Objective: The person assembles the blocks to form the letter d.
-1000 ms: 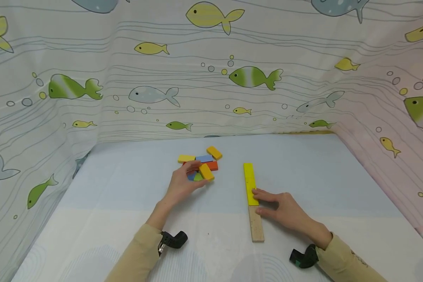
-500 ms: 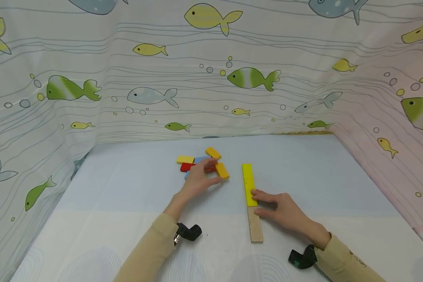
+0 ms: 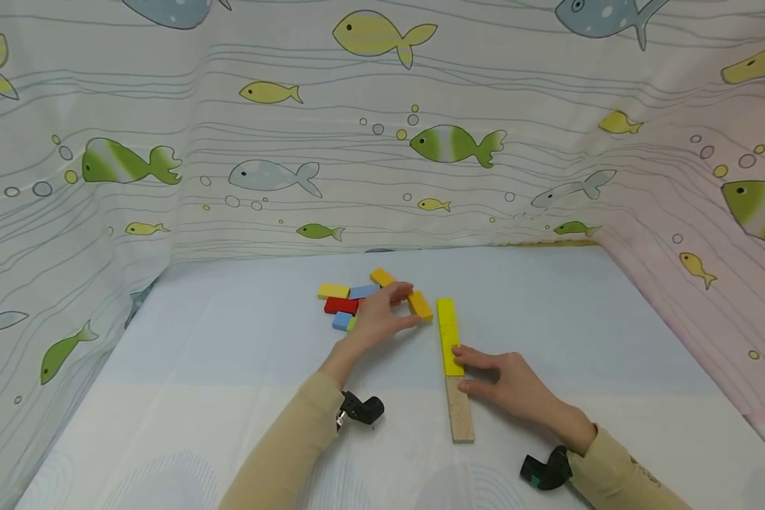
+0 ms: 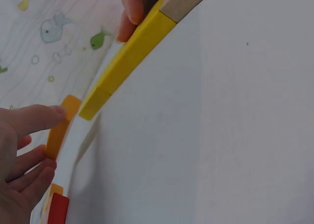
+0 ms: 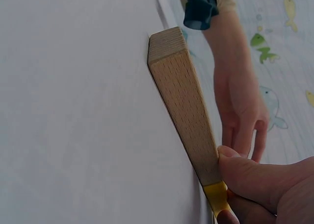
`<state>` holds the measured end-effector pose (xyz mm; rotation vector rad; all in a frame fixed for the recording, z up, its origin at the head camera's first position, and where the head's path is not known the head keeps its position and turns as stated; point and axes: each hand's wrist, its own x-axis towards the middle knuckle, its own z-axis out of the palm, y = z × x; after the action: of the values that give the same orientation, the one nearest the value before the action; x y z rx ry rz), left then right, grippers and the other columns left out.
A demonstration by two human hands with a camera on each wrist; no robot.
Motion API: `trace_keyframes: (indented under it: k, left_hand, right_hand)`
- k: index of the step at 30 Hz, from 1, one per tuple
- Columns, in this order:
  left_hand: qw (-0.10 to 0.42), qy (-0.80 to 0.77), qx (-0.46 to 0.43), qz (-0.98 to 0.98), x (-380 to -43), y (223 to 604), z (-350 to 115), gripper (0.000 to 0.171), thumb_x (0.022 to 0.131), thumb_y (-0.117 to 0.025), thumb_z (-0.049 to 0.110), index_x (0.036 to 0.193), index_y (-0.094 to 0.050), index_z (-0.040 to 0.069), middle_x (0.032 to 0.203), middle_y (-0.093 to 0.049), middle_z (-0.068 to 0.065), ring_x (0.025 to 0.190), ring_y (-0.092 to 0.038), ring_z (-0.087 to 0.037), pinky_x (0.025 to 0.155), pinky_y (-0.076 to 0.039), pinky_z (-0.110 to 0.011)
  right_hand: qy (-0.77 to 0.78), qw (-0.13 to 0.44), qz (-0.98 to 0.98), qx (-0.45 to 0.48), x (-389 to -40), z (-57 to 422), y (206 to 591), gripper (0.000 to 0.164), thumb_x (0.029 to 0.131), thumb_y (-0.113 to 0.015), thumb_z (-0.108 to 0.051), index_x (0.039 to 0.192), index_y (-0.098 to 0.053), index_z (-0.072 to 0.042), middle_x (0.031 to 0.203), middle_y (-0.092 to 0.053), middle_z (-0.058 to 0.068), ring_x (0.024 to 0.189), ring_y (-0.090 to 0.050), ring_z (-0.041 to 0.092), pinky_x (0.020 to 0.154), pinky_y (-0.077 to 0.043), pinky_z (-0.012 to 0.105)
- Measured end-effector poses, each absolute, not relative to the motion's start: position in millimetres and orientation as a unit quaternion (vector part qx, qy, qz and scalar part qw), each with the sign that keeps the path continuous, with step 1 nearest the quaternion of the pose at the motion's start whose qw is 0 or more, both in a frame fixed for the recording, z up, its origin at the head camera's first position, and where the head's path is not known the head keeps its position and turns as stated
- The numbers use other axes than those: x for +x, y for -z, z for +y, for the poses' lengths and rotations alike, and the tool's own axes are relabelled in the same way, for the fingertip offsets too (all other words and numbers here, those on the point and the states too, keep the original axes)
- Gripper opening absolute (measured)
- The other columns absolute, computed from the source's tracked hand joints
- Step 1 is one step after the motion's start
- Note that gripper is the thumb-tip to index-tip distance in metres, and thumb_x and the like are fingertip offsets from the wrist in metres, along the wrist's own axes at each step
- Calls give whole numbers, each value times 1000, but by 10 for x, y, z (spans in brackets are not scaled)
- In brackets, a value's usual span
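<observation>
My left hand (image 3: 382, 312) pinches an orange block (image 3: 421, 306) between thumb and fingers, left of a straight row. In the left wrist view this orange block (image 4: 64, 128) is near the row's far end. The row has two yellow blocks (image 3: 448, 329) end to end, then a longer plain wooden block (image 3: 460, 411) toward me. My right hand (image 3: 516, 382) rests along the row's right side, a fingertip over the nearer yellow block and the thumb against the wooden one. The right wrist view shows the thumb beside the wooden block (image 5: 181, 116) near its joint with the yellow.
Behind and beside my left hand lies a loose group: a pale yellow block (image 3: 333, 291), a red block (image 3: 341, 305), blue blocks (image 3: 364, 291), another orange block (image 3: 381, 276) and a partly hidden green one. A fish-patterned curtain (image 3: 357, 142) stands around the table (image 3: 580, 304).
My left hand has carried the orange block rightward from the loose group toward the far end of the row. The right hand and the row stay in place.
</observation>
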<state>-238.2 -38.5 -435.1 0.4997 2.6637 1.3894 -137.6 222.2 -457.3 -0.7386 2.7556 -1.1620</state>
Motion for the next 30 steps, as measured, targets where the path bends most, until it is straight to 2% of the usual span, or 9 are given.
trace_keyframes:
  k: [19,30]
  left_hand:
    - [62,-485,189,852,-2526,4426,-144,56,91,-75,21,141,-54,10,143,-56,-6,131,-55,-21,109,-46,-33]
    - [46,-474,201,856,-2642,4522,23,51,96,-69,18,143,-52,9,145,-55,-6,134,-52,-20,111,-44,-31]
  right_hand:
    - [372,33,895,-244,-1379,2228,4584,52,88,-73,-43,130,-68,-14,139,-60,-4,131,-55,22,103,-49,47]
    - [383,40,894,-230,-1368,2230,4553,51,86,-76,-39,130,-68,-15,139,-59,-7,132,-54,18,105,-48,44]
